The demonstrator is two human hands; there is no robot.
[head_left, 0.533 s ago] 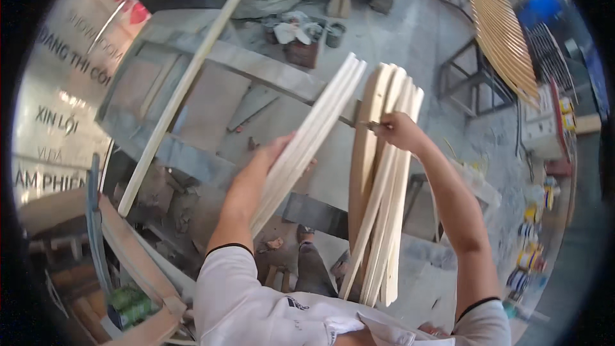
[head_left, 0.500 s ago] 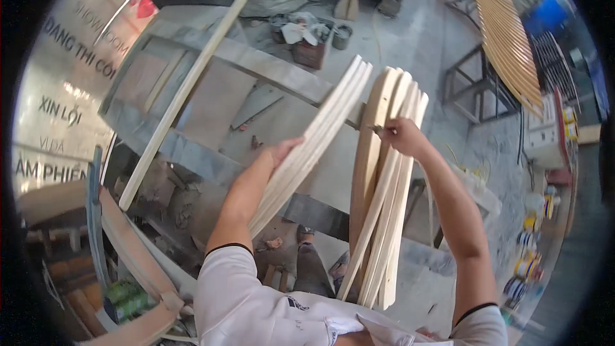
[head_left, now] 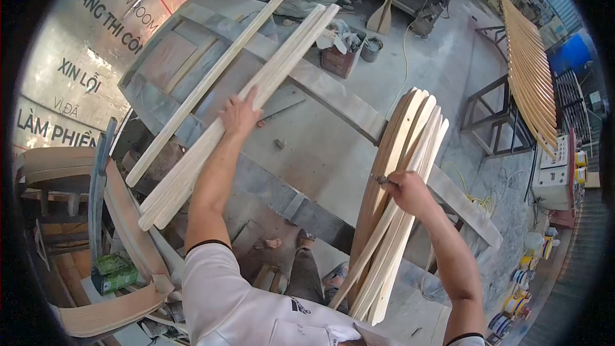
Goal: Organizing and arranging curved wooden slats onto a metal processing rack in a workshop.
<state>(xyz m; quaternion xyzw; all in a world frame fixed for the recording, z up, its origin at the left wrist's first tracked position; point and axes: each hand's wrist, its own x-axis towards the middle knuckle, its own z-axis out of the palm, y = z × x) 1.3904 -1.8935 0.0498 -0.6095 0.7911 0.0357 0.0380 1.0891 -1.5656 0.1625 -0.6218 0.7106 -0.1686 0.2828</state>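
My left hand (head_left: 240,113) lies on top of a few long pale wooden slats (head_left: 282,59), its fingers spread across them. These slats rest at a slant over the grey beams, beside a single narrow slat (head_left: 208,83) farther left. On the right, my right hand (head_left: 413,193) is closed around a small dark object (head_left: 382,180) whose end sticks out past the fingers; its kind cannot be made out. That hand is over a bundle of curved wooden slats (head_left: 419,129), several of them stacked side by side, with one thin slat crossing at an angle.
Grey beams (head_left: 339,114) carry the wood. Beyond stands a box of scraps (head_left: 343,57) beside a small bucket (head_left: 371,49). A rack of curved slats (head_left: 528,67) is at the far right. Curved wooden parts (head_left: 125,218) are stacked at near left, and paint tins (head_left: 516,301) line the right.
My left hand has moved left with its slats, which now lie near the single slat; its fingers have spread. My right hand stays at the curved bundle. The whole view has shifted.
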